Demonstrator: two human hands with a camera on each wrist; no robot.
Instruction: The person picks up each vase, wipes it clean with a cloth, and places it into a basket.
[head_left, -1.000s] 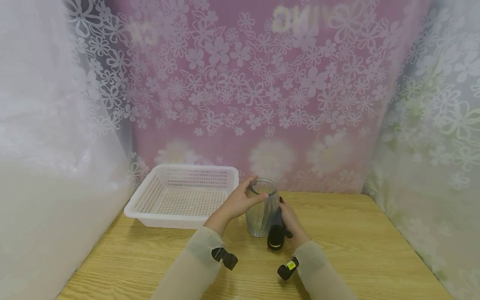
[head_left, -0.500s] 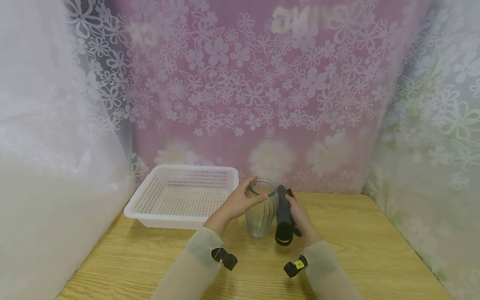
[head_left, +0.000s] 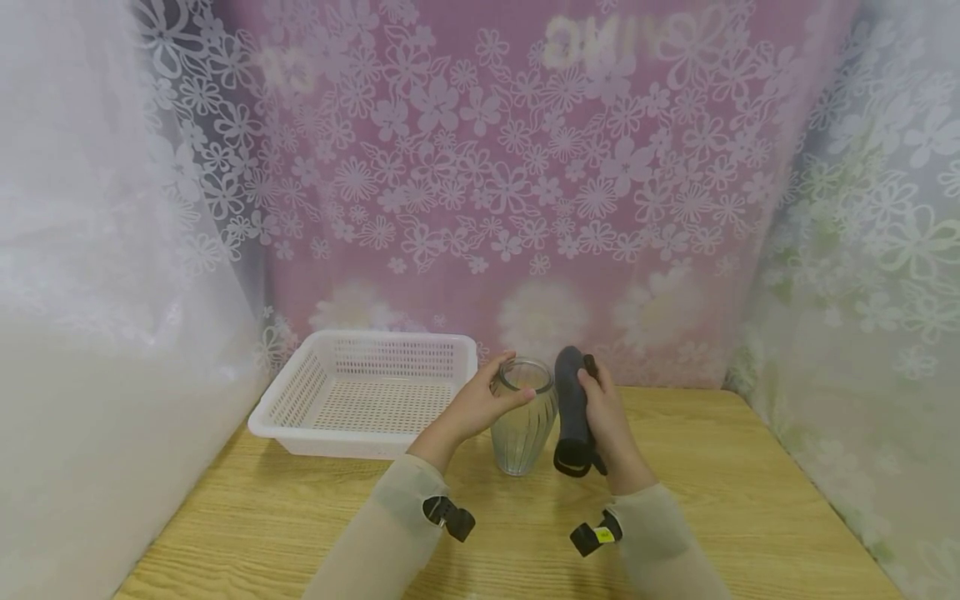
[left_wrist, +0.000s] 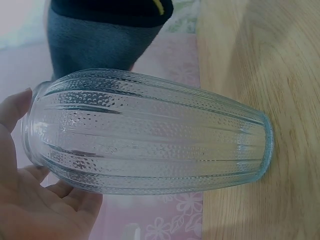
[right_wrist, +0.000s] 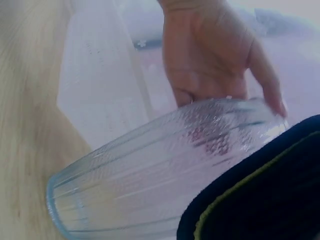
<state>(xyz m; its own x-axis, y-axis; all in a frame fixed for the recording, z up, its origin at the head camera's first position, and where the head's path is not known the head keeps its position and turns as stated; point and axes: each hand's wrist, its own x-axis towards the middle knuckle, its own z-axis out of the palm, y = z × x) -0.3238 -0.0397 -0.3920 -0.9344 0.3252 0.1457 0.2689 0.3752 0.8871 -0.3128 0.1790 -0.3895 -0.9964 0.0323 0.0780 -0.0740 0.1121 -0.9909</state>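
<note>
Far left, there's the white plastic rectangular basket, slotted-sided, on your yellowish wood-grain surface. Next along, your left hand grips the clear ribbed glass vase round its neck, base down and upright. Just right of it, your right hand grasps the dark grey fabric tube with its black-rimmed opening.

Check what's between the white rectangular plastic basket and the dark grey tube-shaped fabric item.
The clear ribbed glass vase, upright, with the left grip at its neck; the head view shows both between basket and fabric item.
</note>
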